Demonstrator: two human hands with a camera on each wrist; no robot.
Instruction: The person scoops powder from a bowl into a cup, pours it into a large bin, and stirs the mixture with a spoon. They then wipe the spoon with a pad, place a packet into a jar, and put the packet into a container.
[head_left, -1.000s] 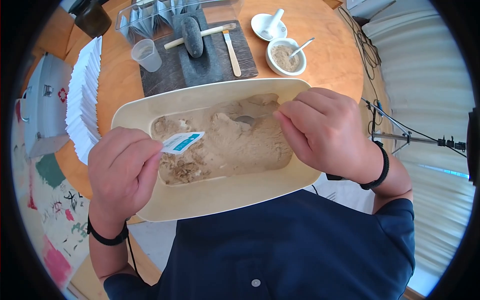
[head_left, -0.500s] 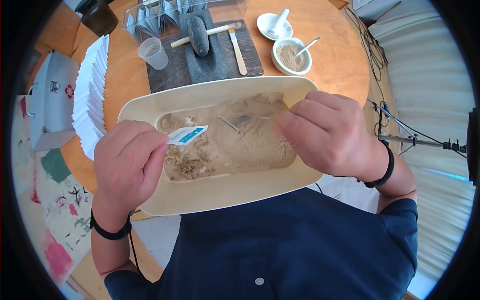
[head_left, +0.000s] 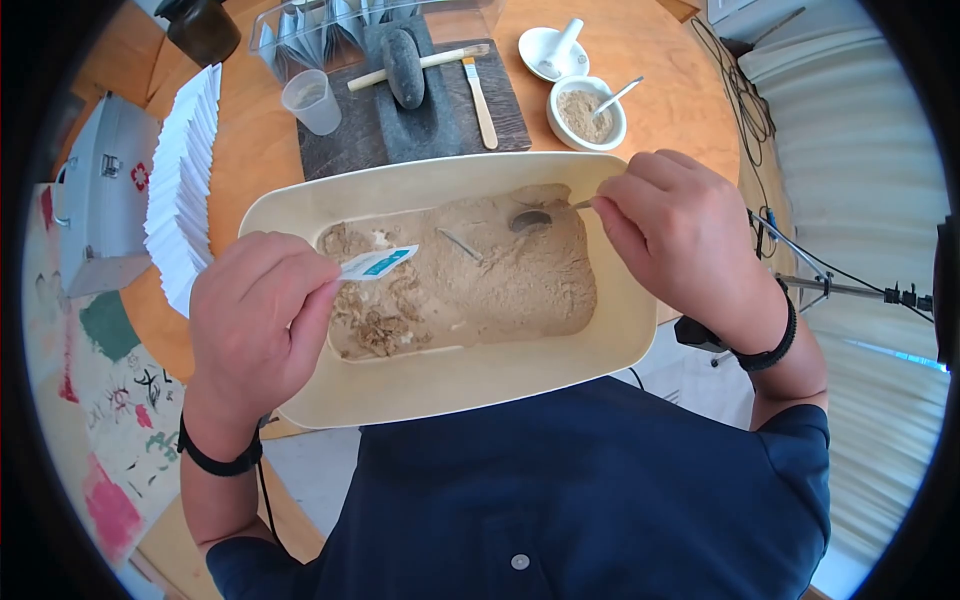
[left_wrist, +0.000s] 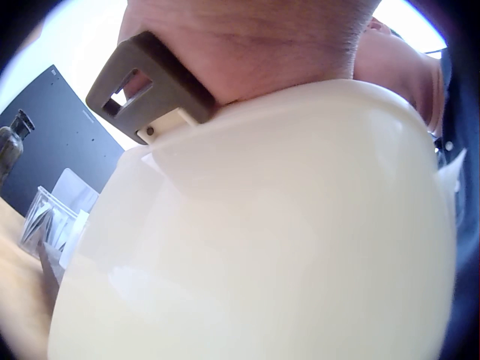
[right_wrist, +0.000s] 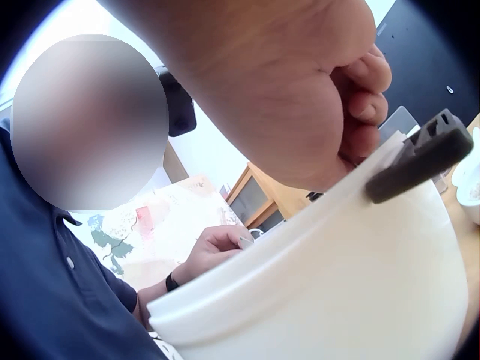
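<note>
A cream plastic tub (head_left: 470, 393) with fine tan powder (head_left: 530, 290) spreads out between my hands in the head view. My left hand (head_left: 262, 315) pinches a small white paper packet (head_left: 376, 263) with a teal label over the tub's left part. At the right rim, my right hand (head_left: 690, 245) holds a metal spoon by its thin handle, and the spoon's bowl (head_left: 530, 220) is over the powder's far right. Darker clumps (head_left: 385, 332) lie at the left of the powder. A thin, straight greyish piece (head_left: 460, 243) shows on the powder's middle. Curled fingers (right_wrist: 366, 111) appear in the right wrist view.
Beyond the tub, a dark board (head_left: 335, 152) bears a stone grinding trough, a long oval stone and two brushes. Nearby stand a plastic cup (head_left: 312, 102), a white bowl (head_left: 587, 138) of powder with a spoon, and a dish. Folded white papers (head_left: 183, 190) line the left.
My right hand has moved the spoon to the far right, away from the powder's middle. The thin greyish piece has come into sight there. My left hand keeps the packet over the left part.
</note>
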